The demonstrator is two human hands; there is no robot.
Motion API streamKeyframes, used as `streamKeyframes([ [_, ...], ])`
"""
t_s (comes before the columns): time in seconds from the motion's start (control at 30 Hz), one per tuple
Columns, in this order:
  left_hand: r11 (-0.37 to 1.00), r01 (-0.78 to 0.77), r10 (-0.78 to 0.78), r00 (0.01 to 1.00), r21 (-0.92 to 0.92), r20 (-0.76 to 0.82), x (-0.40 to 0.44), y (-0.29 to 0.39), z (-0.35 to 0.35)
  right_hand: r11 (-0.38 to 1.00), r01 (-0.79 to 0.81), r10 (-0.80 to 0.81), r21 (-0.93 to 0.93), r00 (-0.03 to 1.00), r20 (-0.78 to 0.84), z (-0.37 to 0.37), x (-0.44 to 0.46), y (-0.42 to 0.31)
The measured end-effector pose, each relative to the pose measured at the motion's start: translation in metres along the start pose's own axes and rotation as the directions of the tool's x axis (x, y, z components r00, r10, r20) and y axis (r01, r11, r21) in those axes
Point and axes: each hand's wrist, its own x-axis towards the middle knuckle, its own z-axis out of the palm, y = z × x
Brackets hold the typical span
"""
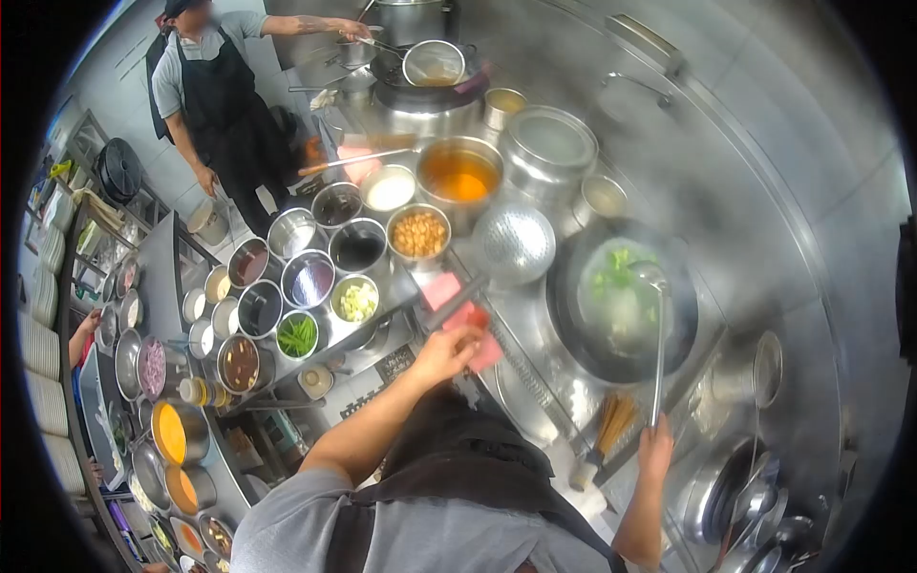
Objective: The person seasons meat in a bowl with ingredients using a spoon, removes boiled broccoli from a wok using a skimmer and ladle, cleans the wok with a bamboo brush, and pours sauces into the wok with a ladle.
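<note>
My right hand (pixel 654 451) is closed round the long handle of a steel ladle (pixel 659 353). The ladle's bowl rests inside a dark wok (pixel 564 329), beside chopped greens (pixel 616 272) in cloudy, steaming liquid. My left hand (pixel 451 351) is closed at a pink-red cloth (pixel 485 351), its fingertips bent onto the fabric. Just above that hand lies the dark handle of a perforated skimmer (pixel 514 244), whose round head sits left of the wok. How much cloth lies inside my fingers is hidden.
Metal pots of sauces and ingredients stand at left, including diced scallions (pixel 356 301) and green strips (pixel 297 334). A pot of orange liquid (pixel 460 177) and a lidded pot (pixel 549 143) stand behind. A bamboo brush (pixel 607 435) lies near the wok. Another person (pixel 234 95) holds a strainer (pixel 434 65).
</note>
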Motion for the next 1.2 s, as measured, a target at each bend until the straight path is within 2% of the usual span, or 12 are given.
streamKeyframes([
  [0.1,0.991,0.096,-0.098,0.995,-0.093,-0.020,0.022,-0.028,-0.025,0.964,-0.245,0.238,0.104,0.969,0.070,0.009,0.042,-0.067],
  [0.17,0.874,0.318,-0.323,0.945,-0.368,0.049,0.048,-0.045,-0.033,0.936,0.098,-0.034,0.339,0.981,-0.189,0.051,0.106,-0.089],
  [0.23,0.870,0.321,-0.312,0.946,-0.375,0.086,0.086,-0.061,-0.034,0.888,-0.385,0.329,0.253,0.914,0.238,0.024,0.193,-0.186],
  [0.3,0.864,0.327,-0.310,0.945,-0.384,0.107,0.122,-0.070,-0.034,0.987,-0.015,0.012,0.159,1.000,0.021,0.082,0.274,-0.176],
  [0.4,0.993,0.085,-0.080,0.995,-0.082,0.062,0.199,-0.063,-0.023,0.923,-0.186,0.115,0.336,0.969,0.220,0.127,0.368,-0.233],
  [0.53,1.000,-0.001,0.003,0.998,-0.025,0.068,0.315,-0.063,0.001,0.746,-0.443,0.201,0.498,0.862,0.465,0.188,0.427,-0.271],
  [0.6,0.998,0.047,-0.047,0.999,0.044,0.008,0.369,-0.075,0.023,0.086,-0.567,0.231,0.819,0.811,0.537,0.201,0.423,-0.279],
  [0.7,0.981,0.185,-0.187,0.982,0.052,0.038,0.438,-0.079,0.042,-0.128,-0.540,0.255,0.832,0.793,0.554,0.189,0.392,-0.286],
  [0.87,0.933,0.328,-0.338,0.940,0.148,0.048,0.527,-0.110,0.090,0.022,-0.548,0.197,0.836,0.823,0.533,0.112,0.343,-0.293],
  [0.97,0.940,0.329,-0.329,0.944,-0.091,0.007,0.558,-0.153,0.140,0.076,-0.605,0.197,0.793,0.788,0.583,0.080,0.322,-0.282],
  [1.1,0.927,0.372,-0.367,0.926,-0.052,0.084,0.531,-0.129,0.138,0.292,-0.643,0.284,0.708,0.765,0.578,0.059,0.290,-0.262],
  [1.2,0.733,0.464,-0.398,0.886,-0.498,0.240,0.484,-0.109,0.127,0.616,-0.530,0.271,0.583,0.837,0.475,0.053,0.250,-0.225],
])
